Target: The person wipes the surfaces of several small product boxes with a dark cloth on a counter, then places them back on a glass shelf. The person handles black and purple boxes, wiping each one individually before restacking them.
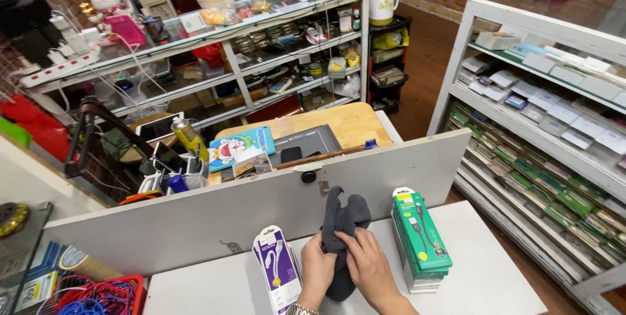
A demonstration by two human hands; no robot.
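Both hands, left hand [317, 268] and right hand [366, 264], are gripping a dark grey cloth [343, 227] with fingers curled shut, holding it bunched over the near white counter [482, 269], between purple packets [277, 269] and green boxes [420, 240].

Lower centre of frame: both hands [345, 266] on a cloth [344, 224] atop the table [495, 276], one box stack [279, 269] left, another stack [420, 240] right, w/ a partition board [195, 214] behind.
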